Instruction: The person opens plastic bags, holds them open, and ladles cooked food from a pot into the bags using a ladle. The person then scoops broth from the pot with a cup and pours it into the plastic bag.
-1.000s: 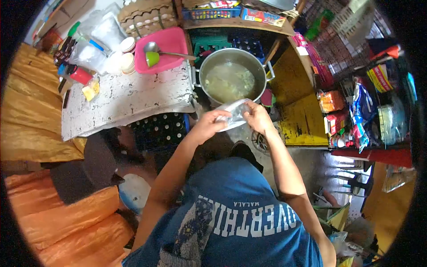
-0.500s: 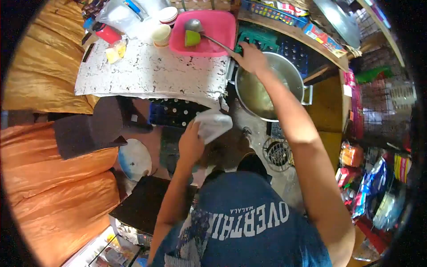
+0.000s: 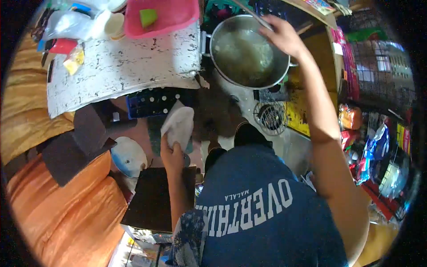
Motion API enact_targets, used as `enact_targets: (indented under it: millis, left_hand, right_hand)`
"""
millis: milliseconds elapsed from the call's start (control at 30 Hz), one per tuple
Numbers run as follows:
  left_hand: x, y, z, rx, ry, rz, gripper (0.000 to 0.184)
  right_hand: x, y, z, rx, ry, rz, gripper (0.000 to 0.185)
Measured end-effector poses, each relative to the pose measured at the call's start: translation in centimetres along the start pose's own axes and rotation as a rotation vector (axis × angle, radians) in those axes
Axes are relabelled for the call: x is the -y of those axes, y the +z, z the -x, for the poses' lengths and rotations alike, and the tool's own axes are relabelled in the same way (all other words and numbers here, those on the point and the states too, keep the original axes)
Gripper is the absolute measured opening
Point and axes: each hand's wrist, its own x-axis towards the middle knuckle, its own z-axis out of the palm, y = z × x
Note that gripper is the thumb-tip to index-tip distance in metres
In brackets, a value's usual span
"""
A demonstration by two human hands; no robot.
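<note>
Gripping the ladle (image 3: 251, 13) by its handle, the right hand (image 3: 284, 38) had just taken it out of the pink basin (image 3: 173, 18), where the green scoop (image 3: 148, 17) stayed behind. A second earlier both hands had been together on the plastic bag (image 3: 180, 120), right by the pot (image 3: 255, 86); now they were well apart, so the work was split, bag to one side and ladle to the other. The left hand (image 3: 173, 155) pinched the bag between thumb and fingers, holding it on the near side, clear of the pot. The right was closed round the handle above the pot's far right rim, the handle slanting out of my sight, so I couldn't tell where its bowl was.

The bag looked thin and whitish, rising from the fingers in a soft peak; whether its mouth was open, I couldn't tell. Cloudy liquid (image 3: 244, 58) with paler patches lay in the pot.
</note>
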Motion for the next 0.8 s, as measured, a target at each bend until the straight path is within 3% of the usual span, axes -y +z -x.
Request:
enact_targets:
  millis: [67, 100, 133, 167, 200, 267, 333, 367, 400, 467, 567, 633, 667, 700, 767, 800]
  left_hand:
    - [1.2, -0.4, -0.9, 0.006, 0.08, 0.0, 0.055]
    - [1.7, -0.7, -1.4, 0.05, -0.019, 0.037, 0.056]
    - [1.9, -0.8, -1.8, 0.097, -0.119, 0.07, 0.057]
    - [1.5, -0.8, -2.0, 0.118, -0.123, 0.054, 0.057]
    - [0.5, -0.7, -2.2, 0.1, -0.163, 0.05, 0.058]
    - [0.1, 0.0, -3.1, 0.092, -0.198, 0.04, 0.059]
    - [0.7, -0.1, -3.8, 0.105, -0.058, -0.11, 0.059]
    - [1.0, 0.3, -4.0, 0.115, -0.057, -0.124, 0.059]
    - [1.5, 0.7, -4.1, 0.116, -0.044, -0.06, 0.059]
    - [2.9, 1.1, -3.9, 0.131, -0.04, -0.013, 0.058]
    - [4.2, 1.6, -3.4, 0.161, 0.063, -0.271, 0.057]
    - [3.7, 2.1, -2.4, 0.196, -0.153, -0.09, 0.057]
    - [4.1, 2.0, -2.2, 0.197, -0.163, -0.097, 0.057]
    - [4.6, 1.9, -2.0, 0.195, -0.192, -0.07, 0.057]
    - [5.6, 1.6, -1.7, 0.197, -0.223, -0.047, 0.057]
    - [6.0, 1.5, -1.7, 0.187, -0.218, -0.096, 0.057]
  right_hand:
    - [-2.7, -2.3, 6.6, 0.132, 0.162, -0.094, 0.022]
    - [-5.0, -2.1, 9.5, 0.131, 0.392, -0.189, 0.031]
    - [-7.6, -1.2, 11.9, 0.1, 0.483, -0.233, 0.031]
    - [-11.0, -0.3, 13.7, 0.125, 0.57, 0.02, 0.033]
    - [-14.4, 1.3, 15.2, 0.093, 0.525, 0.18, 0.034]
    - [-19.2, 4.4, 16.0, 0.194, 0.648, 0.39, 0.033]
    - [-23.8, 7.6, 15.0, 0.14, 0.633, 0.396, 0.034]
    - [-24.9, 9.3, 14.8, 0.092, 0.606, 0.405, 0.035]
    - [-21.4, 9.1, 12.8, 0.121, 0.767, 0.4, 0.039]
    - [-23.6, 11.4, 11.4, 0.08, 0.85, 0.476, 0.032]
    - [-25.5, 12.5, 10.0, 0.173, 0.876, 0.472, 0.031]
    - [-25.9, 12.8, 9.5, 0.283, 0.801, 0.593, 0.028]
    - [-29.7, 13.9, 9.7, 0.246, 0.715, 0.681, 0.024]
    - [-32.1, 14.0, 10.0, 0.343, 0.488, 0.819, 0.02]
    - [-33.4, 13.1, 10.0, 0.439, 0.257, 0.942, 0.018]
    - [-34.0, 11.4, 9.5, 0.647, -0.058, 1.089, 0.017]
